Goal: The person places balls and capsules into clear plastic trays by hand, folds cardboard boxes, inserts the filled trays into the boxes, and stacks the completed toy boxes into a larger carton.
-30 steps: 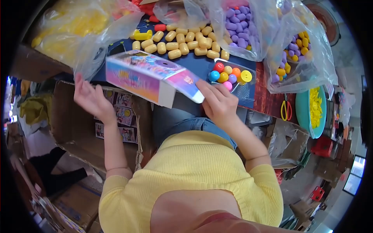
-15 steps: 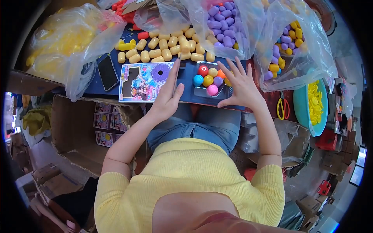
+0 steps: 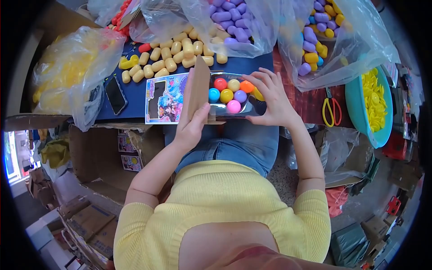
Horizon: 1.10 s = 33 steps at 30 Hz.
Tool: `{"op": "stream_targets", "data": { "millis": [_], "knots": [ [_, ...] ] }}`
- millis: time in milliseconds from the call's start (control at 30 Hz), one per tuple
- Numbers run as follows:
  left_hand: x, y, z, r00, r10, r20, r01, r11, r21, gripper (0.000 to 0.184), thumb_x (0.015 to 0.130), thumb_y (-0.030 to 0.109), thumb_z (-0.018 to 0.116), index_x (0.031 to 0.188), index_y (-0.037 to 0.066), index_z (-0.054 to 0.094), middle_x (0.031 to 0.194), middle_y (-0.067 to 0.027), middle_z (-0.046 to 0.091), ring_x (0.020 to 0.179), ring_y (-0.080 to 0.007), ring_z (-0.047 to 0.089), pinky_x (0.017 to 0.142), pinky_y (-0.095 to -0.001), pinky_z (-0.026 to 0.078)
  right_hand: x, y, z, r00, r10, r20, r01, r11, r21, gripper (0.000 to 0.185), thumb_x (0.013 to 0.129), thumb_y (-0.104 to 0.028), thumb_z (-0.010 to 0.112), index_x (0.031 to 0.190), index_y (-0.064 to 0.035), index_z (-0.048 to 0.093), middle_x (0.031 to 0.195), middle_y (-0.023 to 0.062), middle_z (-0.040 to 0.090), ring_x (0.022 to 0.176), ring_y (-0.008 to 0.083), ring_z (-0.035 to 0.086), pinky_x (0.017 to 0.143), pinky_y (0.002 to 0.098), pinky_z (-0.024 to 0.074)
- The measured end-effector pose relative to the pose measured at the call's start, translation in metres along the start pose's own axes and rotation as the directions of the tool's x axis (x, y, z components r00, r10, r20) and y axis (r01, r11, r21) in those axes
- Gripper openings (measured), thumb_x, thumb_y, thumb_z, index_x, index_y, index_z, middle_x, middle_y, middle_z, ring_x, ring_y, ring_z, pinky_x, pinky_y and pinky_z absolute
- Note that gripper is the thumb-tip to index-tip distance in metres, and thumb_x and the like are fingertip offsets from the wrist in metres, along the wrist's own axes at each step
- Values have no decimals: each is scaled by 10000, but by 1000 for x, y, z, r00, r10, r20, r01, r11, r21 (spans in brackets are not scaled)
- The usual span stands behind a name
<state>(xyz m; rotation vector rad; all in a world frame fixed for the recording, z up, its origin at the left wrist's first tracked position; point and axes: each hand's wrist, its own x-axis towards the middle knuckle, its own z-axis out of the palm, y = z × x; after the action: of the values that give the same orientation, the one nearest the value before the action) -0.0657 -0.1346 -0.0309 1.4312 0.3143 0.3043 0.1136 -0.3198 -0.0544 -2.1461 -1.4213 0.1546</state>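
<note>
My left hand [image 3: 194,128] grips an upright brown cardboard flap [image 3: 201,90], thumb on its front and fingers behind. Left of it lies a printed card [image 3: 164,99] with cartoon figures and a dark cut-out. Just right of the flap sits a clear plastic tray [image 3: 219,109] filled with several coloured balls, among them a pink ball [image 3: 233,106] and a blue ball [image 3: 214,95]. My right hand [image 3: 272,99] curls around the tray's right end, thumb at the near edge and fingertips by the orange ball [image 3: 247,86]. A yellow ball [image 3: 258,93] is partly hidden under those fingers.
Cream capsules [image 3: 175,55] lie behind the card. Plastic bags hold purple capsules [image 3: 234,20] and yellow pieces [image 3: 67,67]. A phone [image 3: 116,95] lies left, scissors [image 3: 332,111] right, beside a turquoise basin [image 3: 381,130]. An open carton [image 3: 99,157] stands below the table's left side.
The cardboard flap has come into view, tilted beside the tray in my left hand. My right hand has closed in around the tray's right end. The head view has shifted.
</note>
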Motion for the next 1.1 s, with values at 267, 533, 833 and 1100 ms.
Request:
{"op": "stream_targets", "data": {
  "millis": [267,533,833,1100],
  "knots": [
    [10,-33,67,989,105,106,-101,994,-42,749,974,82,446,1608,128,48,1670,-112,53,1514,-320,131,1205,-450,169,-13,22,13,966,122,-226,-33,931,363,738,726,-243,792,1390,-95,508,1336,124,503,1253,280,472,1064,413,385],
    [9,-40,82,990,90,107,-84,995,-58,774,955,58,457,1607,114,43,1671,-117,48,1521,-321,110,1217,-450,131,-32,22,16,765,644,3,-414,489,768,449,888,-140,682,1302,-53,533,1259,123,572,1029,188,587,847,306,509],
    [14,-14,83,869,80,488,-185,968,171,972,746,207,765,1572,121,261,1643,-164,172,1515,-338,178,1209,-438,213,-22,46,89,806,438,397,-349,-190,918,420,973,-258,616,1349,-101,513,1261,140,591,1006,171,618,912,409,565],
    [7,-13,18,945,42,325,-326,34,945,986,605,256,898,1487,180,463,1592,-188,317,1465,-418,292,1173,-620,178,-23,-10,54,691,663,290,141,-516,845,579,1047,-485,431,1429,-52,473,1316,92,602,1083,181,607,911,396,551]
  ]
}}
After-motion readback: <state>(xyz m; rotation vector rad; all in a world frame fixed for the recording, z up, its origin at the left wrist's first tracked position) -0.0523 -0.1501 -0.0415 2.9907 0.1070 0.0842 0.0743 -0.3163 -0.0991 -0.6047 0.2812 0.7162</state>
